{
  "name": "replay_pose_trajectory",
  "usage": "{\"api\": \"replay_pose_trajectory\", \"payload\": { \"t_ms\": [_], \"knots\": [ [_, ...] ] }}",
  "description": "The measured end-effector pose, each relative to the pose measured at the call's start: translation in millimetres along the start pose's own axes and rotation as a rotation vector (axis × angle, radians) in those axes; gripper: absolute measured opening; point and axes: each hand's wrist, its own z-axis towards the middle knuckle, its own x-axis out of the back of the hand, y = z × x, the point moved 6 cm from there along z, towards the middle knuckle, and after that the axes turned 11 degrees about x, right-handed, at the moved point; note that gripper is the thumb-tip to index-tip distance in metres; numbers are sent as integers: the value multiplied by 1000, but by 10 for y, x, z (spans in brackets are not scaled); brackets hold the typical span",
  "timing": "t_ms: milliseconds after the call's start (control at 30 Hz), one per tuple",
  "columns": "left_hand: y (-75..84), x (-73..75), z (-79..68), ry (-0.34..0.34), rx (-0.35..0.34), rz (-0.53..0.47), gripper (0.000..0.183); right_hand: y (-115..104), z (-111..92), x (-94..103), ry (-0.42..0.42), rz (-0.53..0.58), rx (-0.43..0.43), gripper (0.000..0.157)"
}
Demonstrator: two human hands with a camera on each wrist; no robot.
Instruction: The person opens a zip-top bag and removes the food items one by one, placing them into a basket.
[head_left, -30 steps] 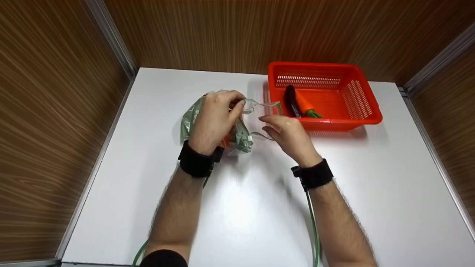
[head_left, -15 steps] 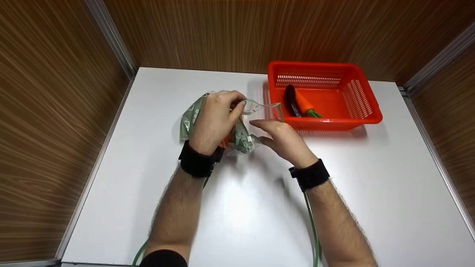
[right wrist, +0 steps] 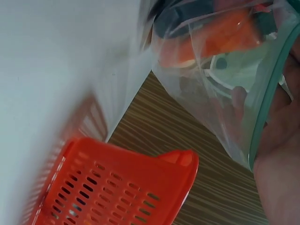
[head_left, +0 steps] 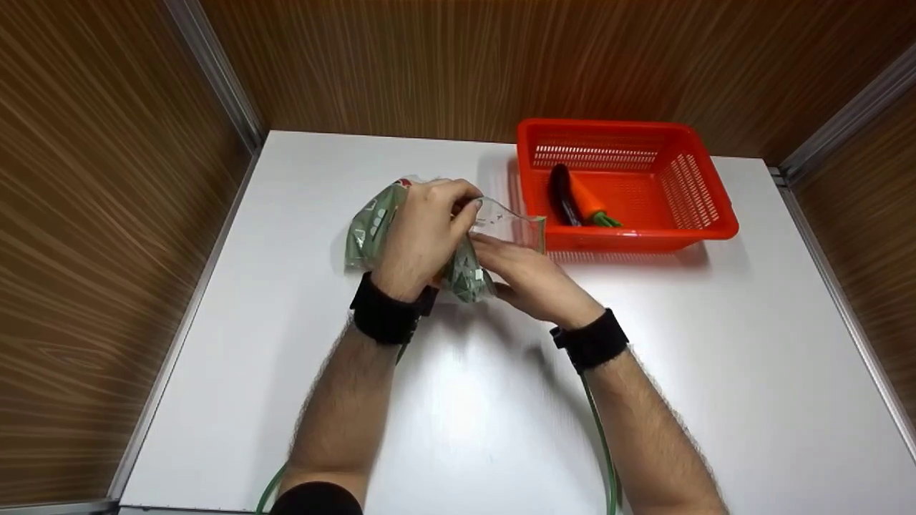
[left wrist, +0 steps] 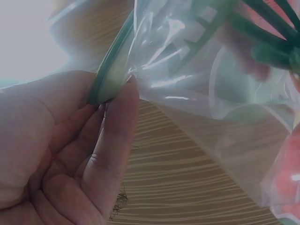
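Observation:
A zip bag point(head_left: 368, 232), part clear and part printed green, lies on the table under my left hand point(head_left: 422, 239). My left thumb and forefinger pinch the green zip edge point(left wrist: 112, 61) of its mouth. My right hand point(head_left: 540, 282) reaches into the mouth with fingers fairly straight; some fingertips point(right wrist: 239, 101) show through the clear plastic in the right wrist view. Inside the bag are an orange piece point(right wrist: 220, 40) and a dark piece point(right wrist: 183, 18). Green stalks point(left wrist: 267, 37) also show through the film. Whether my right fingers touch the contents cannot be seen.
A red slotted basket point(head_left: 644, 233) stands at the back right, close to the bag's mouth. In it lie a dark eggplant point(head_left: 562, 193) and an orange carrot point(head_left: 587, 198) with a green top. Wood-grain panels point(head_left: 401, 71) wall the white table point(head_left: 458, 429).
My right hand has moved left, from the edge of the bag's mouth to inside it. My left hand keeps its pinch and has shifted very slightly right.

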Motion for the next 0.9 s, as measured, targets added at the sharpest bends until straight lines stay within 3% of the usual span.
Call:
{"api": "replay_pose_trajectory", "payload": {
  "t_ms": [300, 667, 900],
  "knots": [
    [10, -22, -3, -23, -3, -25, 17, -20, -25, -19, 6, -31, 20, 59],
    [-20, -29, 6, -32, 21, -24, 17, 28, -24, 31, 49, -15, -47, 42],
    [-19, -19, 5, -27, -4, -30, 17, 23, -45, 31, 59, -26, -81, 42]
  ]
}}
